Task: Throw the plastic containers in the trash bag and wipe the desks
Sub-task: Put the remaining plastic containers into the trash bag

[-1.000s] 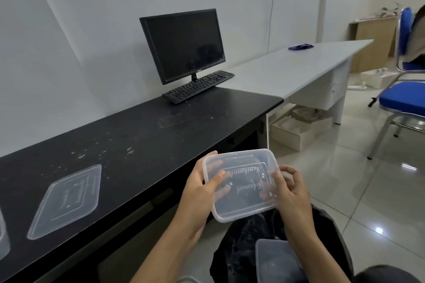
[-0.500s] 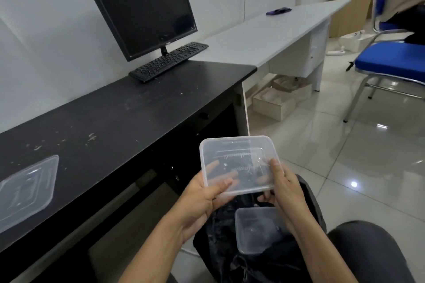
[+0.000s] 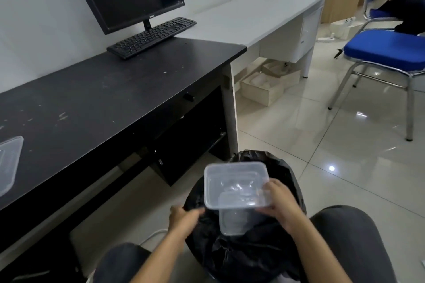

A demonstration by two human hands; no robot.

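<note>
Binning midway: right hand point(image 3: 279, 204) grips a container point(image 3: 232, 181) over the trash bag point(image 3: 290, 176) at six o'clock, second container point(image 3: 234, 223) already inside. Left hand point(image 3: 184, 218) is blurred, its grip unreadable; lid point(image 3: 9, 163) at nine o'clock and wiping the table point(image 3: 115, 99) remain.

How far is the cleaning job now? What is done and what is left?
Done: one container lies in the bag. In hand: the right hand holds a second container over the bag; the left hand is at its rim, blurred. Left: a clear plastic piece on the black desk, and wiping; specks show on that desk.
</note>
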